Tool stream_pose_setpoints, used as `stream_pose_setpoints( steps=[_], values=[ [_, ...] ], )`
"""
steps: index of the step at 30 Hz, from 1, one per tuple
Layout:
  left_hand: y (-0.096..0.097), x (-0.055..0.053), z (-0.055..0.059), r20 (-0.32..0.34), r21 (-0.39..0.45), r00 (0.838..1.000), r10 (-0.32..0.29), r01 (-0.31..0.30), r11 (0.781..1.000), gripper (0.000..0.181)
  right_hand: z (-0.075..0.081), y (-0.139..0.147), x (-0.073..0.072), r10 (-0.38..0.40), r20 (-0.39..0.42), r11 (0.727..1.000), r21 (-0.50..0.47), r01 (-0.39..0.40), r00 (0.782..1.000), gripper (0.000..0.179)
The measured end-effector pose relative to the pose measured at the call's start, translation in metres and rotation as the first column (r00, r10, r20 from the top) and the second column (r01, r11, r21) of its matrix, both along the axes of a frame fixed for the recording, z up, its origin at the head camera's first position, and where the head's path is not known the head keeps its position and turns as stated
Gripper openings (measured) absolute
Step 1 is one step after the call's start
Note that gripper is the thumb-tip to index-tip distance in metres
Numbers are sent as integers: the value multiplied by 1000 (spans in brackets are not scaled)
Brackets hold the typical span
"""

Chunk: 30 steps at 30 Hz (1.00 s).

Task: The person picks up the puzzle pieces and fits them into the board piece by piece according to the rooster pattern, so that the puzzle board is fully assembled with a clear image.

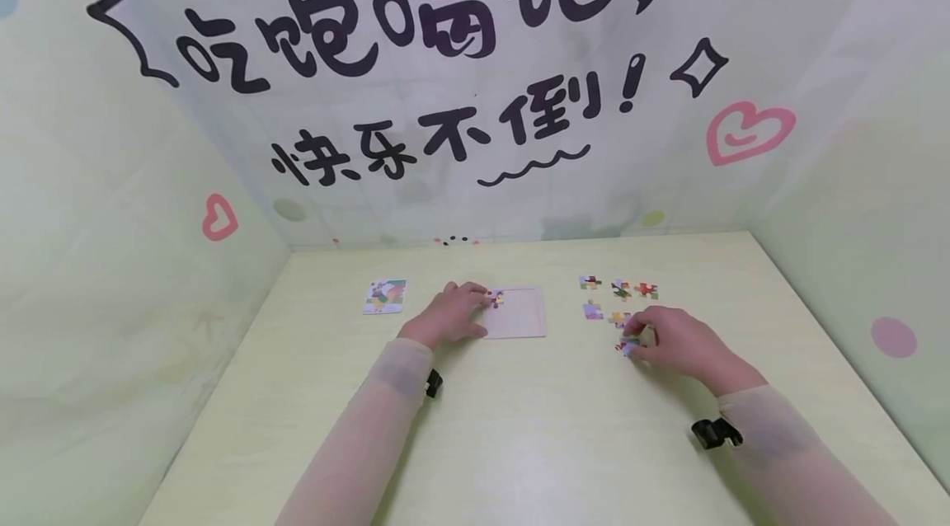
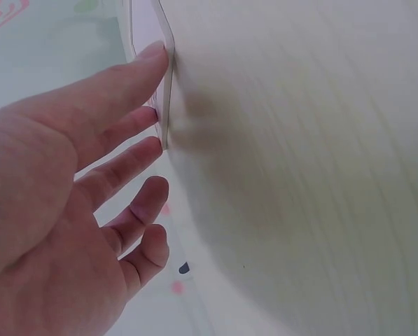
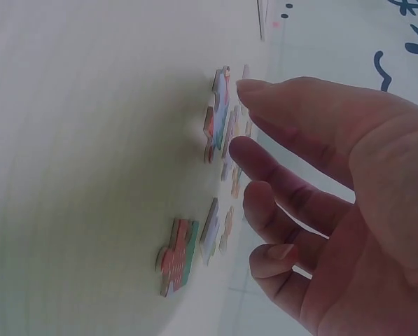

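Note:
A shallow white puzzle tray [image 1: 524, 317] lies mid-table, with one colourful jigsaw piece [image 1: 496, 298] in its upper left corner. My left hand [image 1: 455, 314] rests against the tray's left side, its thumb at the front edge and a forefinger beside that piece. In the left wrist view its fingers are loosely extended along the tray frame [image 2: 169, 84]. To the right, my right hand [image 1: 679, 342] reaches over a blue and red jigsaw piece [image 1: 627, 346]. Thumb and fingertips stand apart right by this piece [image 3: 220, 112] in the right wrist view.
More loose jigsaw pieces [image 1: 591, 311] lie right of the tray, including a red and green one [image 3: 178, 259] in the right wrist view. A square picture card [image 1: 384, 296] lies at the left. Behind the table stands a wall [image 1: 416, 204] with large black lettering.

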State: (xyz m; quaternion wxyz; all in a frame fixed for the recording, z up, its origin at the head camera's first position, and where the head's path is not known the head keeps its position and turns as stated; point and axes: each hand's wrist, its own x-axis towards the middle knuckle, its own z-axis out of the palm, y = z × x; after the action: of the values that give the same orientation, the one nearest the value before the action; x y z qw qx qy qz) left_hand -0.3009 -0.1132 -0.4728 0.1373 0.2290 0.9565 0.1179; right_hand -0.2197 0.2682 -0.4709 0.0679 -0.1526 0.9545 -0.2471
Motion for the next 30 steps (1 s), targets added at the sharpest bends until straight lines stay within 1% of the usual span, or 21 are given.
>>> stream_pose_setpoints(
  steps=[7, 11, 18, 23, 26, 30],
  values=[
    [-1, 1, 1, -6, -7, 1000, -6, 6, 1000, 59, -1, 2, -1, 21, 18, 1000, 14, -22, 1000, 27],
    [0, 0, 1, -7, -17, 1000, -12, 12, 1000, 59, -5, 5, -2, 22, 35, 1000, 4, -22, 999, 26],
    [2, -1, 3, -6, -13, 1000, -16, 16, 1000, 57, -10, 10, -4, 16, 33, 1000, -2, -16, 999, 24],
    [1, -3, 0, -10, -17, 1000, -14, 14, 1000, 57, -10, 11, -8, 50, 26, 999, 3, -50, 998, 23],
    [-1, -3, -2, -9, -5, 1000, -9, 9, 1000, 56, -9, 11, -11, 66, 29, 998, -4, -66, 997, 22],
    [-3, -1, -2, -4, 8, 1000, 1, -1, 1000, 56, -10, 9, -12, 77, 31, 997, -16, -76, 997, 20]
  ],
)
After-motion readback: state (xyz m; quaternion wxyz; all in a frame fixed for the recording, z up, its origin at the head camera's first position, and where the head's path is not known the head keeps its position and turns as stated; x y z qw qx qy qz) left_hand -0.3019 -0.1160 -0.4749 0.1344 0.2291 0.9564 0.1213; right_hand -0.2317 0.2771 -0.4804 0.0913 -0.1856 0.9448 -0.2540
